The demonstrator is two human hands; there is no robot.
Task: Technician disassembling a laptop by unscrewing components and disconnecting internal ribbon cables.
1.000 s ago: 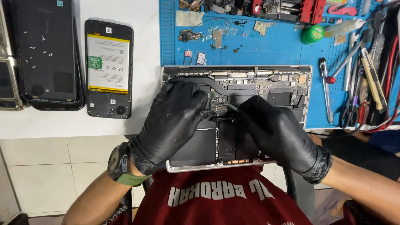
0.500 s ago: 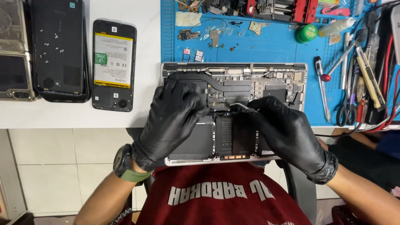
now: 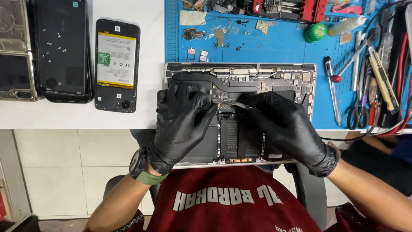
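An opened silver laptop (image 3: 309, 71) lies bottom-up on the blue mat, its board, heat pipe and black battery cells exposed. My left hand (image 3: 182, 120), in a black glove, rests flat on the laptop's left side, fingers over the fan area. My right hand (image 3: 285, 124), also gloved, pinches thin metal tweezers (image 3: 240, 104) whose tips point at the board's centre. A watch with a green strap (image 3: 141, 169) sits on my left wrist.
Left of the laptop lie an opened phone with a yellow-labelled battery (image 3: 116, 64), a dark phone back (image 3: 62, 49) and another phone (image 3: 15, 49). The blue mat (image 3: 283, 43) carries small parts, a green pot (image 3: 316, 32), screwdrivers and scissors (image 3: 360, 77) at the right.
The view has shifted slightly, and both hands have moved a little up the laptop. The tweezers' tips now sit nearer the board's centre.
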